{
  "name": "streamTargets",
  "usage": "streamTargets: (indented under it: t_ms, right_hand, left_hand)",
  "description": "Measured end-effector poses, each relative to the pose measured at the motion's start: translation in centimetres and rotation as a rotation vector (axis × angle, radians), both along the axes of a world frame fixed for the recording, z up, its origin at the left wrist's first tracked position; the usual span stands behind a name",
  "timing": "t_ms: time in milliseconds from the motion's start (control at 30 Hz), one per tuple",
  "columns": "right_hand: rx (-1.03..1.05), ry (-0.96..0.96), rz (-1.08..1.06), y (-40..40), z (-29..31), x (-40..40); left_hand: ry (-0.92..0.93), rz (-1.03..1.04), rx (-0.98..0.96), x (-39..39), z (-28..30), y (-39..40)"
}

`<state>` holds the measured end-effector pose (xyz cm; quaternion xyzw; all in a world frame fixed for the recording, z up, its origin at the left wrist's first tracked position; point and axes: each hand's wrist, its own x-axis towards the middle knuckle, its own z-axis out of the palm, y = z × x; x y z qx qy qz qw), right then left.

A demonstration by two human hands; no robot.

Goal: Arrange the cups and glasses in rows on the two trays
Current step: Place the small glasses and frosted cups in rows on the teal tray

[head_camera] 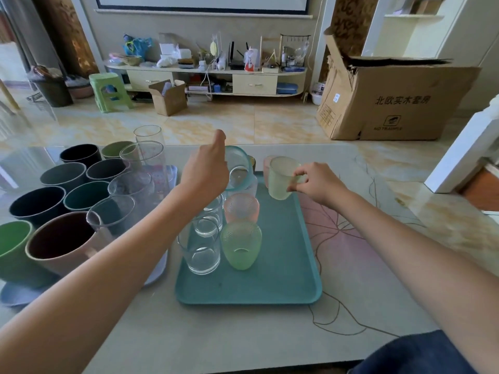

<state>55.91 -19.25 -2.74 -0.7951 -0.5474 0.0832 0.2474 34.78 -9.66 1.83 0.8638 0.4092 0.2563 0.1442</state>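
While the right hand (314,184) pinches the frosted green mug (282,178) by its handle, the mug hangs upright over the teal tray's (286,282) far right corner.

The open slot lies below and nearer the person, right of the green glass (241,245). The left hand (206,171) grips a tilted teal-rimmed cup (239,168) over the far end.

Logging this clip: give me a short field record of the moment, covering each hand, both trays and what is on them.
left hand: raised over the teal tray, holds a teal-rimmed clear cup, tilted
right hand: pinches the handle of a frosted pale green cup above the tray's far right corner
teal tray: two clear glasses, a pink textured glass, a green textured glass, in two rows
second tray: bluish, left, crowded with coloured mugs and tall clear glasses
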Motion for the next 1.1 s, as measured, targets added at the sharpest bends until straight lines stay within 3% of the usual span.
streamTargets:
  t_ms: [267,734,934,1034,1100]
  right_hand:
    - [-0.103,-0.064,-0.018,2.0,-4.5,0.0]
    - [-0.306,-0.043,0.044,1.1,-1.8,-1.4]
    - [0.027,-0.122,0.273,-3.8,3.7,-5.2]
    - [0.148,-0.028,0.229,-6.7,3.6,-6.1]
    - [0.117,-0.099,0.198,-7.5,2.9,-5.9]
  left_hand:
    - [0.076,0.094,0.026,-0.9,-1.4,0.6]
    - [0.117,0.088,-0.063,-0.4,-1.3,-0.1]
    - [0.015,0.006,-0.136,1.6,0.2,-2.5]
    - [0.079,-0.082,-0.177,3.5,-0.3,-4.6]
    - [0.103,-0.129,-0.217,4.4,-1.2,-5.8]
